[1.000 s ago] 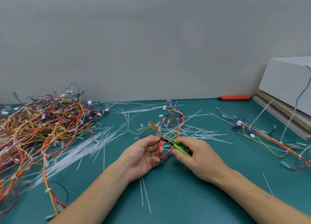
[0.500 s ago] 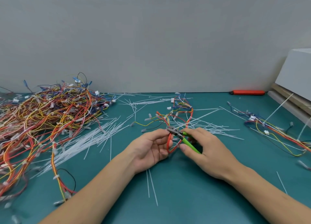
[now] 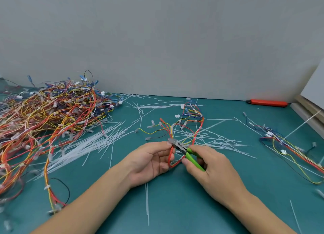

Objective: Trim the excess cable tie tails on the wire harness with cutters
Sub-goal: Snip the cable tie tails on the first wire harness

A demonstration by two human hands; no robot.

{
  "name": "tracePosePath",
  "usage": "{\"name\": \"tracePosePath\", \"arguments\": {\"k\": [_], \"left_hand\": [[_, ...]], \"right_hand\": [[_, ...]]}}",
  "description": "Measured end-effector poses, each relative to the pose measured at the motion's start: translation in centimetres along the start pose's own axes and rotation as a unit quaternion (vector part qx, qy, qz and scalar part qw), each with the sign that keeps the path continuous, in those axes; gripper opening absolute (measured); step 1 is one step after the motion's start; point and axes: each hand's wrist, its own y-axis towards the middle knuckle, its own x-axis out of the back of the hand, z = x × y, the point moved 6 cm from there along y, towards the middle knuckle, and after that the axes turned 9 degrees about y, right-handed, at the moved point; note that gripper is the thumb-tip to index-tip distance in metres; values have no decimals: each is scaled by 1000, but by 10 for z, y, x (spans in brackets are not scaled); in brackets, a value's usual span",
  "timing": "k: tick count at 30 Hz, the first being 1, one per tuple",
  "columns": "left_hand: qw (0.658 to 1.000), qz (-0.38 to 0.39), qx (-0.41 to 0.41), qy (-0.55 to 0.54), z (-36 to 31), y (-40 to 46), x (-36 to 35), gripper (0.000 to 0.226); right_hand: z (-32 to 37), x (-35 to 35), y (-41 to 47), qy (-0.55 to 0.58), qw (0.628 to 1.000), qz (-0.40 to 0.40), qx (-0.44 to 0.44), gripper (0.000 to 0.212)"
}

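A wire harness (image 3: 192, 121) of red, yellow and blue wires lies on the teal table (image 3: 175, 207), its near red loop lifted between my hands. My left hand (image 3: 150, 161) holds that red loop with curled fingers, palm facing right. My right hand (image 3: 210, 168) grips green-handled cutters (image 3: 191, 156). The grey jaws (image 3: 174, 142) point up-left and sit against the red wires by my left fingertips. Whether the jaws are closed on a tie tail is too small to tell.
A big tangled pile of harnesses (image 3: 45, 119) fills the left. White cable ties and cut tails (image 3: 84, 146) are scattered across the middle. Another harness (image 3: 289, 146) lies at right, an orange tool (image 3: 268, 103) by the wall, a white box (image 3: 313, 91) at far right.
The view has shifted, so everything sits further right and lower in frame. My hands keep the same hold on the red loop and the cutters, jaws still at the wires.
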Motion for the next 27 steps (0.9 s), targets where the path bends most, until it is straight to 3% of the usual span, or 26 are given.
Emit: {"name": "tracePosePath", "arguments": {"k": [4, 7, 20, 27], "left_hand": [[1000, 4, 0, 8, -1, -1, 1, 6], [1000, 6, -7, 12, 0, -2, 0, 5], [1000, 16, 6, -22, 3, 3, -3, 12], [999, 9, -6, -39, -1, -3, -5, 11]], "right_hand": [[3, 0, 1, -20, 1000, 0, -4, 60], [2, -1, 1, -15, 999, 26, -11, 64], [2, 2, 10, 21, 997, 59, -53, 44], [-6, 1, 21, -16, 999, 29, -13, 39]]}}
